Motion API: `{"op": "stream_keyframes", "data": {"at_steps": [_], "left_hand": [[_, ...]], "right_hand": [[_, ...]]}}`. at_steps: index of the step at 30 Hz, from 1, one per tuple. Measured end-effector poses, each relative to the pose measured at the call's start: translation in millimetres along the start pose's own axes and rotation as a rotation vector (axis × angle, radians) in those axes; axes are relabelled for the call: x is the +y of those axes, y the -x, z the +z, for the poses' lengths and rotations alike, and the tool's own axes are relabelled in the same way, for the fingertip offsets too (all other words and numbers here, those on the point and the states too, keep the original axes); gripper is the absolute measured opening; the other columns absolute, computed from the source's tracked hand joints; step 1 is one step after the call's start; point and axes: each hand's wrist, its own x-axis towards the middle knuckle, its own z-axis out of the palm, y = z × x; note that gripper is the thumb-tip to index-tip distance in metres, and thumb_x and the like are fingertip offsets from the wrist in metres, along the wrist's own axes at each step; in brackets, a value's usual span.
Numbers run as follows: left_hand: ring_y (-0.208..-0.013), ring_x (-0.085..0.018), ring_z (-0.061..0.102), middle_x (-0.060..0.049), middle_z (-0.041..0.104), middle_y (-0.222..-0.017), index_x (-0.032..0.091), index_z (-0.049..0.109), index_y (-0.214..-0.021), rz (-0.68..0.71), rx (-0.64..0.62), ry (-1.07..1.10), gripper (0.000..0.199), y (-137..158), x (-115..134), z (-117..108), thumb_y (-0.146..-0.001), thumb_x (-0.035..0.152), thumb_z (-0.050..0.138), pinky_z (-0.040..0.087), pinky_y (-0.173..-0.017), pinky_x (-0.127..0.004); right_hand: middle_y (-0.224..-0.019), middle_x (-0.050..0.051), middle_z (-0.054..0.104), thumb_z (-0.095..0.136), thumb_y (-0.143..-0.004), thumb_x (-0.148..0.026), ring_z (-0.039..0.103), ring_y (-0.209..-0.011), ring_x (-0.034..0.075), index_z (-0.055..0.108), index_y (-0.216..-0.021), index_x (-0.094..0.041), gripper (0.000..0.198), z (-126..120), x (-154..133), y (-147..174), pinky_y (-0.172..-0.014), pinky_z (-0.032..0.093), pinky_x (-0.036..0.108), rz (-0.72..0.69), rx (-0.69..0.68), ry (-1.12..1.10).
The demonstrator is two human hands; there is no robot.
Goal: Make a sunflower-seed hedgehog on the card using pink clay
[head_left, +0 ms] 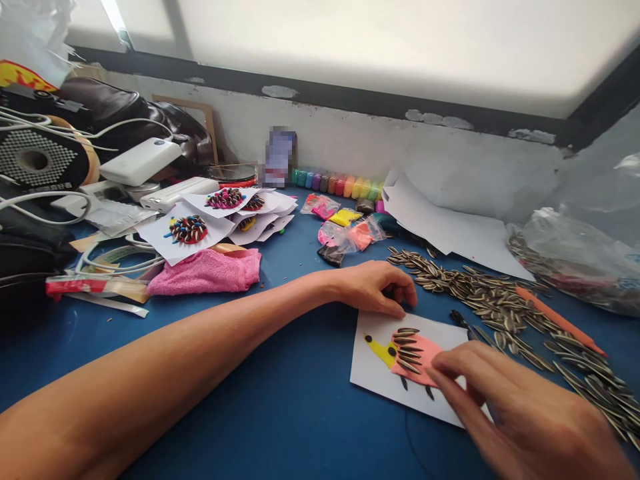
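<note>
A white card (373,380) lies on the blue table, bearing a hedgehog figure with a yellow clay head (381,353) and a pink clay body (425,348). Several striped sunflower seeds (409,349) stick in the front of the body in a row; two dark legs show below. My left hand (380,288) rests at the card's upper edge, fingers curled, their inner side hidden. With thumb and index finger pinched together, my right hand (525,407) touches the pink clay; whatever is between the fingertips is hidden.
Loose sunflower seeds (475,293) spread on the right around an orange stick (560,320). Behind are clay packets (345,218), a row of colored clay tubs (340,185) and white paper (445,220). Finished seed pictures (187,230) and a pink cloth (207,272) lie left.
</note>
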Motion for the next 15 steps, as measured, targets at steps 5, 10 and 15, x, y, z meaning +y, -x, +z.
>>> {"op": "stream_keyframes", "data": {"at_steps": [5, 10, 15], "left_hand": [[-0.086, -0.014, 0.054, -0.003, 0.06, -0.091, 0.012, 0.067, -0.104, -0.004, -0.012, 0.0, 0.024, 0.2, 0.2, -0.5, -0.081, 0.019, 0.066, 0.044, -0.076, -0.025], [-0.087, -0.014, 0.054, -0.004, 0.06, -0.091, 0.012, 0.067, -0.104, -0.022, -0.019, 0.007, 0.025, 0.7, 3.4, -1.1, -0.081, 0.021, 0.066, 0.043, -0.076, -0.026], [-0.089, -0.015, 0.054, -0.004, 0.06, -0.092, 0.013, 0.067, -0.105, -0.048, -0.017, -0.001, 0.025, 1.2, 6.5, -1.2, -0.081, 0.02, 0.066, 0.043, -0.076, -0.025]], "right_hand": [[-0.076, 0.001, 0.072, 0.04, -0.097, -0.04, 0.066, -0.054, 0.015, 0.066, -0.086, -0.025, 0.032, -11.7, 28.3, -5.4, -0.045, 0.043, 0.028, 0.163, 0.045, 0.197], [-0.075, 0.004, 0.075, 0.043, -0.092, -0.036, 0.072, -0.07, 0.025, 0.072, -0.082, -0.025, 0.032, -16.1, 65.8, -18.9, -0.049, 0.044, 0.033, 0.338, -0.106, 0.24], [-0.092, 0.006, 0.075, 0.051, -0.09, -0.03, 0.067, -0.066, 0.019, 0.075, -0.087, -0.022, 0.026, -7.6, 89.2, -32.0, -0.056, 0.047, 0.031, 0.371, -0.163, 0.201]]}}
